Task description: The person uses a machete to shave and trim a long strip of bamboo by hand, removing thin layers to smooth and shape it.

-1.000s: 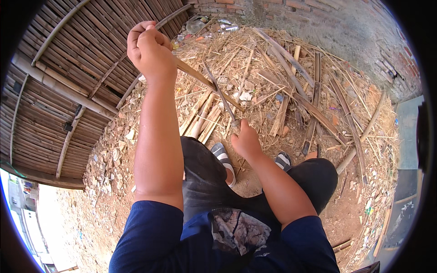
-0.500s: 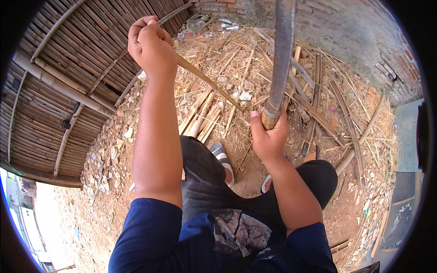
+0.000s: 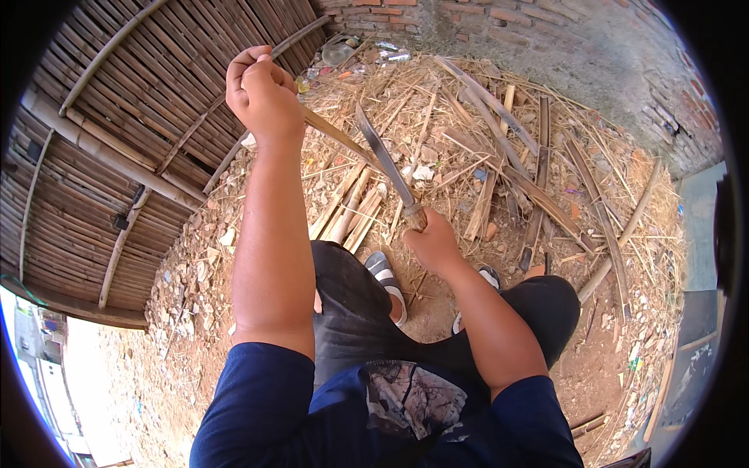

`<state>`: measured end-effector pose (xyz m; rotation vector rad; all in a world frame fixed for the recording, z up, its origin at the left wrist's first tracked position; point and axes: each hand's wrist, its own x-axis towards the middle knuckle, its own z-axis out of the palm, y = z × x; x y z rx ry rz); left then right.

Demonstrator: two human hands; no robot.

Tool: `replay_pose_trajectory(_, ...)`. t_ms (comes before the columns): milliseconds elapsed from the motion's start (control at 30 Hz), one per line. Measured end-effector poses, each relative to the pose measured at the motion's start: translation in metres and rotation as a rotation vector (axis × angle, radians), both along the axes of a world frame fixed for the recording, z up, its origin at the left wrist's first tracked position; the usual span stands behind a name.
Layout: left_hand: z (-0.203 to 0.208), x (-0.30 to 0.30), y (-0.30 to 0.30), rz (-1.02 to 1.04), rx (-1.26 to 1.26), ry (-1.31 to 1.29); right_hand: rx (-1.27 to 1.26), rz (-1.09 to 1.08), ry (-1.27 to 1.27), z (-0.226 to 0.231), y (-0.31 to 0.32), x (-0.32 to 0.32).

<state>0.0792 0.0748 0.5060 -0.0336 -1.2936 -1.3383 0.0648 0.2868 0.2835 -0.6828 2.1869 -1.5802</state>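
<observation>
My left hand [image 3: 265,93] is raised at the upper left, its fingers wrapped round the upper end of a thin bamboo strip [image 3: 337,134]. The strip slants down to the right, and its lower end passes behind the blade. In my right hand [image 3: 434,243] is a machete [image 3: 388,162] with a wooden handle, the fingers closed round the handle. Its dark blade points up and to the left and crosses in front of the strip. Whether the edge touches the strip I cannot tell.
Several split bamboo pieces [image 3: 347,207] lie on the ground beyond my left knee. More long bamboo lengths [image 3: 538,191] are strewn to the right among straw and rubble. A slatted bamboo wall [image 3: 86,210] stands at left, a brick wall [image 3: 546,47] at the back.
My right hand has brought the machete down and to the left, from upright to lying across the strip. My left hand has stayed nearly in place, still gripping the strip.
</observation>
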Motion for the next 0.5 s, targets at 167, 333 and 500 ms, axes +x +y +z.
replay_pose_trajectory(167,-0.003,0.002,-0.002,-0.024,-0.007,0.019,-0.381,-0.227,0.115,0.052,0.015,0.007)
replay_pose_trajectory(333,-0.003,-0.008,0.002,-0.037,-0.033,0.028,-0.346,-0.302,0.246,-0.002,0.0,0.014)
replay_pose_trajectory(500,0.001,-0.004,0.009,0.031,-0.04,0.0,0.553,0.021,0.007,-0.112,0.003,-0.006)
